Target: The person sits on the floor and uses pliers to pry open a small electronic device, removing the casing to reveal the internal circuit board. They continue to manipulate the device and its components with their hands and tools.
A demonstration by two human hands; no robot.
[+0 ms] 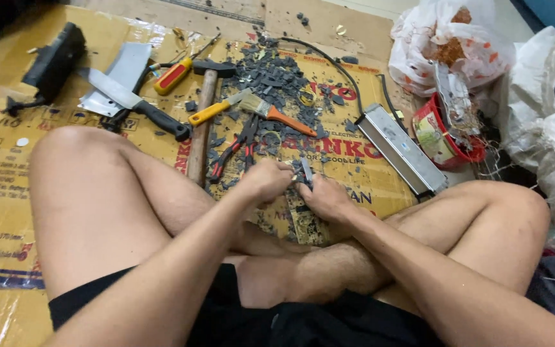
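Note:
I sit cross-legged on flattened cardboard (8,193). My left hand (266,180) and my right hand (325,196) meet just above my crossed shins. Both are closed around a small dark flat piece (306,172) held between them; its exact shape is hidden by my fingers. A heap of dark grey broken fragments (277,80) spreads over the cardboard just beyond my hands.
Red-handled pliers (236,149), a wooden-handled hammer (202,115), an orange paintbrush (277,114), a yellow scraper (216,109), a screwdriver (173,76) and a cleaver (130,101) lie ahead. A long metal box (401,149), a red tub (448,132) and plastic bags (448,38) stand right.

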